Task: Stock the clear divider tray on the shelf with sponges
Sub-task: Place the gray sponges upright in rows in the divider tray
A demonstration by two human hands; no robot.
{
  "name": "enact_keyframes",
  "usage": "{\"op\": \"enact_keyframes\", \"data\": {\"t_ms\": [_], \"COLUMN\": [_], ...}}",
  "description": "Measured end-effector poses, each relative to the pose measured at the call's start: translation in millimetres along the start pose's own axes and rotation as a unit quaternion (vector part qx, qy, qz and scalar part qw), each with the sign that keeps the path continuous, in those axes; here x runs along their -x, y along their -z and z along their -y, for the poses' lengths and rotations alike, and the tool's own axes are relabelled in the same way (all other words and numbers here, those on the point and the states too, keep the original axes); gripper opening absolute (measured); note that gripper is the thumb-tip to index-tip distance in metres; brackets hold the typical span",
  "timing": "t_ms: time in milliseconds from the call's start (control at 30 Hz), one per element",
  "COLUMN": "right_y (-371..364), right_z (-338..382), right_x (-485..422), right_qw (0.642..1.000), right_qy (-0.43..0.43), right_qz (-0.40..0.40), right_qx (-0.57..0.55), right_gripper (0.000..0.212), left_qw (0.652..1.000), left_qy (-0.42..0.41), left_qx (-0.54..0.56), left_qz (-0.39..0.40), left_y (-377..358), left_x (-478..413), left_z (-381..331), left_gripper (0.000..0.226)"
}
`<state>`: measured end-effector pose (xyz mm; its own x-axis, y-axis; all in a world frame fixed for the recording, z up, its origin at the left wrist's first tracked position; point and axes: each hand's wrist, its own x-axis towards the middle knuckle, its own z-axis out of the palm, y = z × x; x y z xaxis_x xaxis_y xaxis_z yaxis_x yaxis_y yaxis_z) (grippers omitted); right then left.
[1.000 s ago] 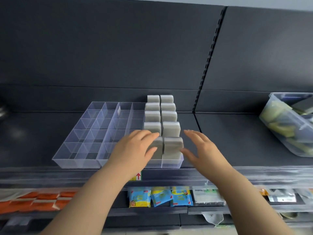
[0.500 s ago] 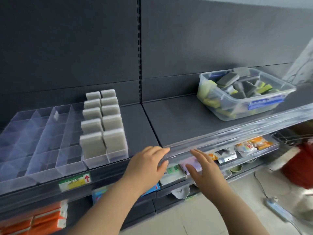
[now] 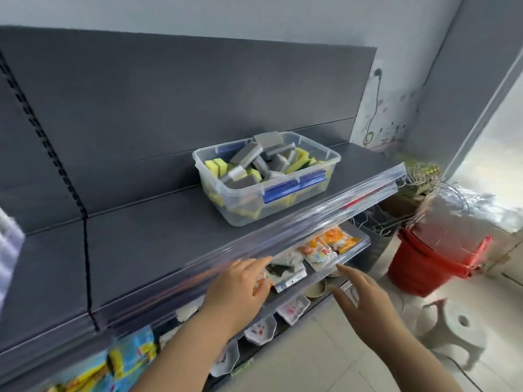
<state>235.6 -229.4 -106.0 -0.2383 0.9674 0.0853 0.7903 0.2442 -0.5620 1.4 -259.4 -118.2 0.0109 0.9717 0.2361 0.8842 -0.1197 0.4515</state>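
Swung far to the right since half a second ago. Left only a thin, blurred slice of the clear divider tray (image 3: 8,244) at the 9 o'clock edge, on the dark shelf (image 3: 158,239). Brought the clear bin (image 3: 283,206) from 2 o'clock up to 12 o'clock, close to the middle. Dropped both hands a little, down below the front lip of the shelf. Also brought in a red bucket (image 3: 424,264) at 4 o'clock and a white stool (image 3: 458,335) just below it.

Cannot read any words: too blurred on the small packets (image 3: 325,250) under the shelf lip.

Shows a loose pile of sponges (image 3: 249,154) inside the bin: soft blocks, mostly grey, some yellow with a green side. See-through plastic for the bin, with round corners and blue clips (image 3: 294,188) on the sides. Flat, dull, dark grey for the shelf, with a shiny clear strip (image 3: 311,222) along its front. Round and plastic for the bucket; round top with a hole for the stool.

Keeps the left hand (image 3: 237,290) at 6 o'clock with fingers stretched out, nothing held. Same for the right hand (image 3: 365,301) at 5 o'clock: fingers spread, nothing held.
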Motion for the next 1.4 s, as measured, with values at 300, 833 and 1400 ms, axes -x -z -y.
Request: {"op": "enact_keyframes", "data": {"t_ms": [300, 833, 1400], "right_y": [14.8, 82.1, 27.1], "right_z": [-74.2, -43.9, 37.6], "right_x": [-44.4, -301.5, -549.7], "right_qw": [0.999, 0.984, 0.912], "right_qy": [-0.012, 0.175, 0.385], "right_qz": [0.037, -0.022, 0.107], "right_qx": [-0.003, 0.025, 0.09], "right_gripper": [0.049, 0.047, 0.042], "left_qw": [0.999, 0.987, 0.953], "left_qy": [0.012, -0.078, 0.182], "left_qx": [0.03, 0.03, -0.058], "left_qz": [0.031, -0.138, -0.235], "left_y": [-48.6, -8.8, 21.8], "left_x": [-64.1, -306.1, -309.2], "left_z": [-45.0, -12.5, 39.3], "left_gripper": [0.042, 0.046, 0.043]}}
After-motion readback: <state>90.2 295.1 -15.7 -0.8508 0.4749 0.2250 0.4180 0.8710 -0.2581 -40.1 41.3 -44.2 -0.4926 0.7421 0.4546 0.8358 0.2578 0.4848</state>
